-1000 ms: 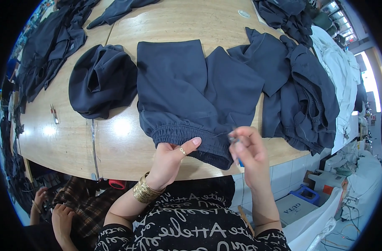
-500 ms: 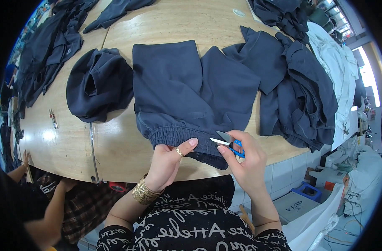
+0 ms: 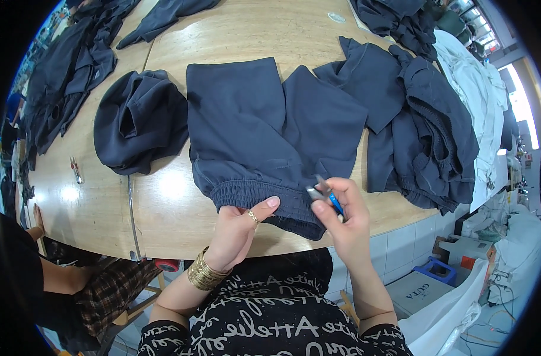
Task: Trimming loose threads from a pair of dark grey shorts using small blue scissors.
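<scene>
A pair of dark navy shorts (image 3: 235,113) lies spread on the wooden table, its gathered elastic waistband toward me. My left hand (image 3: 238,228) pinches that waistband at the near edge, thumb on top and fingers underneath, out of sight. Blue-handled thread snips (image 3: 335,203) are gripped in my right hand (image 3: 349,219), just above the right part of the waistband. Their blades are slightly smeared by motion and point up and left, apart from each other. Whether they touch the cloth I cannot tell.
A bunched dark garment (image 3: 140,121) sits left of the shorts, and a heap of dark shorts (image 3: 430,142) lies to the right. Small snips (image 3: 76,169) rest on the table (image 3: 181,219) at far left. White cloth (image 3: 475,101) lines the right edge. A co-worker's arm (image 3: 63,276) shows lower left.
My right hand has turned and shifted slightly, swinging the snips' blades rightward and more upright. My left hand keeps its hold. The co-worker at lower left has moved.
</scene>
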The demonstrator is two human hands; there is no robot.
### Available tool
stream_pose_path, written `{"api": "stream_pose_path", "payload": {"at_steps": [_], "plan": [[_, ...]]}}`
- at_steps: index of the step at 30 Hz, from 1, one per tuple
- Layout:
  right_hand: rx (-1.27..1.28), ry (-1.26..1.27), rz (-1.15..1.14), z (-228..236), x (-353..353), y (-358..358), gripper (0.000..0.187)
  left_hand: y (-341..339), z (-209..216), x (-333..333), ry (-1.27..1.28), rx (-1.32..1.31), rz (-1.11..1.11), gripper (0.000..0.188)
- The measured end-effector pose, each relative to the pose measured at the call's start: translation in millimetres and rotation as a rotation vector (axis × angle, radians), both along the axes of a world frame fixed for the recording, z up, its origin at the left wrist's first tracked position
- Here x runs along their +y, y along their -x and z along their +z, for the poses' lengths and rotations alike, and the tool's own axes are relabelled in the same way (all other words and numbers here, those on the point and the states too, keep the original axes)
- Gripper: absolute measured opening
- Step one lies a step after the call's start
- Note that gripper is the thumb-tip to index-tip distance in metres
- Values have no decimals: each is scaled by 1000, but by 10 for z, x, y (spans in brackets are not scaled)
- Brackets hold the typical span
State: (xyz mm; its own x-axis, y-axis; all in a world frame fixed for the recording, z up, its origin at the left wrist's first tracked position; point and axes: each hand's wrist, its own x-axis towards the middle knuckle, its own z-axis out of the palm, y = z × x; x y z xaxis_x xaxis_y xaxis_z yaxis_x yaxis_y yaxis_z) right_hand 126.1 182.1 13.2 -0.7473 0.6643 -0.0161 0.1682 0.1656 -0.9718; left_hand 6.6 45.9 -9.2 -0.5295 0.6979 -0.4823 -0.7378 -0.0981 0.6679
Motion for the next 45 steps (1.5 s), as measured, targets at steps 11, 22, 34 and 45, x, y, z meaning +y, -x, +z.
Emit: {"api": "stream_pose_path", "payload": {"at_steps": [11,22,34,45], "plan": [[-94,-377,58,105,6,-52,26,23,-17,-33,-59,-37,-22,32],[-113,-724,172,126,23,-44,26,14,-16,-25,-83,0,-16,31],[-184,-513,57,114,-107,-61,23,-30,-32,-6,-89,-3,-13,23],[-121,-302,-4,106,-115,-48,34,-40,-31,-5,-9,22,-19,29]]}}
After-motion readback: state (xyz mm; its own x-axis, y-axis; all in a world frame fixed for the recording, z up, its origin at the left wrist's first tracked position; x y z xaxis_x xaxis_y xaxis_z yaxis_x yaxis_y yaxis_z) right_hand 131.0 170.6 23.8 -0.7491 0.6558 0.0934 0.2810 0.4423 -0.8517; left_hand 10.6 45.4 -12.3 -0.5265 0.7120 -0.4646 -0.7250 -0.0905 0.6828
